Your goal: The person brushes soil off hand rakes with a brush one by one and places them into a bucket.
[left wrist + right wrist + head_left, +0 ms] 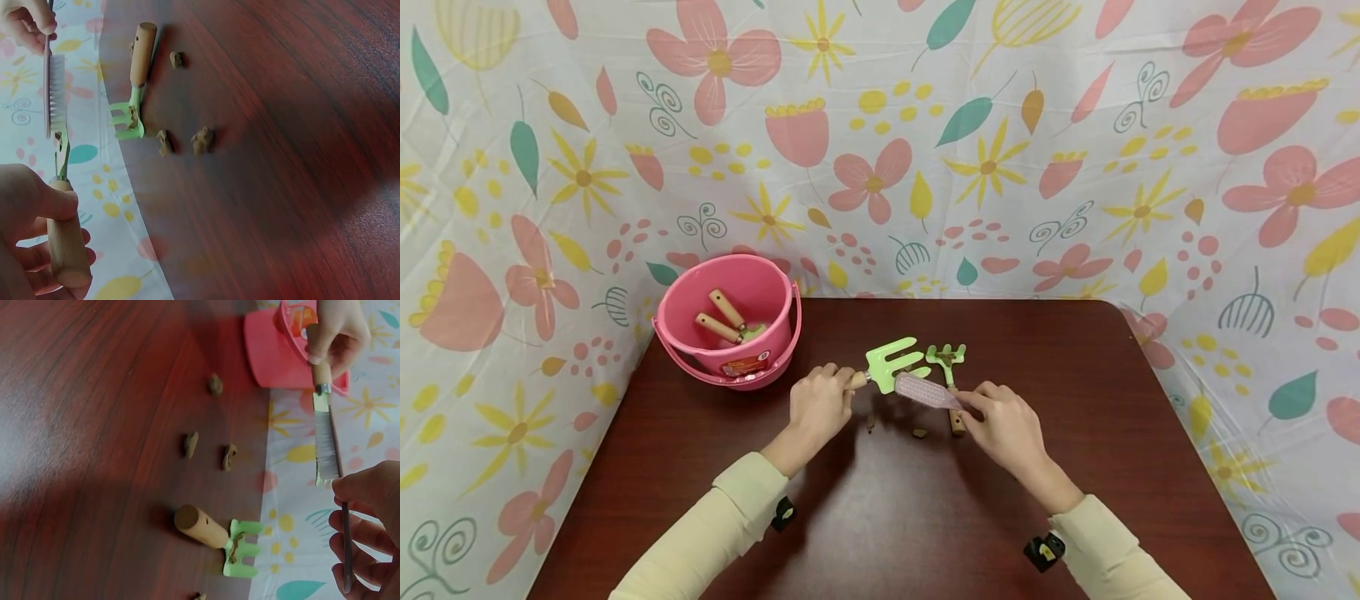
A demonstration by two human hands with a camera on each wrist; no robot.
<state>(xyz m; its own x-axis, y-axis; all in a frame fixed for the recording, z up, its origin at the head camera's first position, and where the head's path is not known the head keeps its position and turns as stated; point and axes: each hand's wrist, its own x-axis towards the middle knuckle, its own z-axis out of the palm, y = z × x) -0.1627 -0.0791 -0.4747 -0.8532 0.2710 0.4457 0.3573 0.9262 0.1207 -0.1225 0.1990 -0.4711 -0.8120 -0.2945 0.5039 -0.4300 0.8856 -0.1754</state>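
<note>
My left hand [820, 404] grips the wooden handle of a green garden fork [880, 367], its tines pointing right above the table. Between thumb and fingers, my right hand [1009, 425] holds a pinkish-purple brush [925, 392]. In the right wrist view its pale bristles [325, 447] lie against the fork's tines. Below the hands, a small green hand rake [128, 122] with a wooden handle rests on the table, brown dirt caught among its prongs. Several brown clumps [203, 140] lie scattered nearby.
A pink bucket [782, 354] stands at the table's back left, its handle lowered at the front. Wooden-handled tools [718, 327] lean inside it. The dark wooden table [895, 533] meets a flower-patterned cloth [880, 250] behind and at both sides.
</note>
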